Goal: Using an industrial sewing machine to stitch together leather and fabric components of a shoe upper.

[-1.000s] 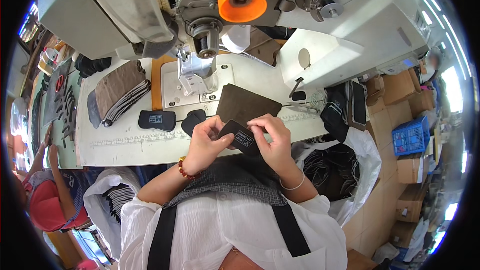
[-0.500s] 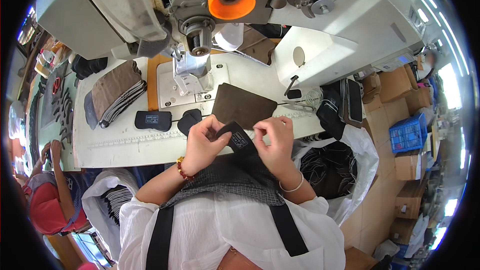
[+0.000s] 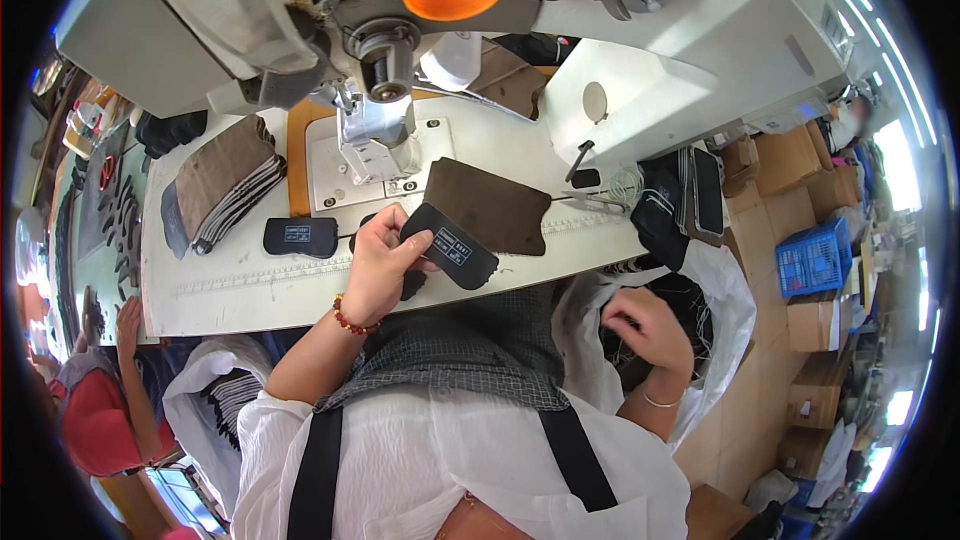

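Observation:
My left hand pinches one end of a small black fabric piece with a pale printed panel, held over the front of the sewing table. Beyond it lies a flat brown fabric piece, partly overlapped by the black one. Another dark piece shows only in part beneath my left hand. A matching black printed piece rests on the table to the left. My right hand is over a white bag of dark material, its fingers curled; anything in them is too hidden to make out.
The sewing machine's needle area stands behind the work. Left of it lies a stack of brown and grey pieces; dark bundles are at the right. A co-worker in red works at far left. A blue crate is at far right.
My right hand has left the black fabric piece and moved right, over the white bag. My left hand has moved slightly left, keeping the piece, which now shows its printed side more fully.

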Demonstrator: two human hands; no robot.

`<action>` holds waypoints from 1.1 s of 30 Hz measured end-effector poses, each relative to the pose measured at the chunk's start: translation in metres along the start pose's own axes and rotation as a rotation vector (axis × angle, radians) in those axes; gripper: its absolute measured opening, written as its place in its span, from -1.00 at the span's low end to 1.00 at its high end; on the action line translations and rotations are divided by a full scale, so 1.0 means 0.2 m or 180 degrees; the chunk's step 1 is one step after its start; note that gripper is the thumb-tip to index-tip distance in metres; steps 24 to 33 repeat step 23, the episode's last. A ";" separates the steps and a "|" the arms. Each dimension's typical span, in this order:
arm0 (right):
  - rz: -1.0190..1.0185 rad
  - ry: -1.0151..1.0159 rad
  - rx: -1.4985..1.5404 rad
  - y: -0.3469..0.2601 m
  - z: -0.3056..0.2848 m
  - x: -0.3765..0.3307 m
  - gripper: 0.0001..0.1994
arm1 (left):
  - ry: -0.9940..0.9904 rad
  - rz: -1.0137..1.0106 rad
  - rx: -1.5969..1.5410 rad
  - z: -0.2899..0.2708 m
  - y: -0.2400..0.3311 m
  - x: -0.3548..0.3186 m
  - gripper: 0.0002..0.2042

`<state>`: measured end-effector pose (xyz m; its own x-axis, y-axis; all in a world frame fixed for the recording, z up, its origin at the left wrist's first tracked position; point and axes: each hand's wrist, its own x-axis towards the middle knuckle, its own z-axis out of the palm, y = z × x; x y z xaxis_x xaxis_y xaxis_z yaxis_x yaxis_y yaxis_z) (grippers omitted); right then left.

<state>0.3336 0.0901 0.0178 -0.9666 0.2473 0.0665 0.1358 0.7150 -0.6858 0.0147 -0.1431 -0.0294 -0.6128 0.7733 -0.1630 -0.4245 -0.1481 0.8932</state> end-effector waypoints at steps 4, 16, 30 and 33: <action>0.0140 -0.0295 -0.0386 0.00 0.14 0.07 -0.93 | -0.0183 -0.0053 -0.0244 0.03 0.00 -0.01 -0.83; -0.0983 0.0686 0.0251 -0.36 0.41 0.55 -0.87 | -0.0023 0.0050 -0.0081 0.01 0.08 -0.09 -0.82; -0.0802 0.0662 -0.0241 -0.20 0.31 0.43 -0.85 | -0.0319 0.0501 0.0355 0.10 -0.01 -0.06 -0.79; -0.0802 0.0662 -0.0241 -0.20 0.31 0.43 -0.85 | -0.0319 0.0501 0.0355 0.10 -0.01 -0.06 -0.79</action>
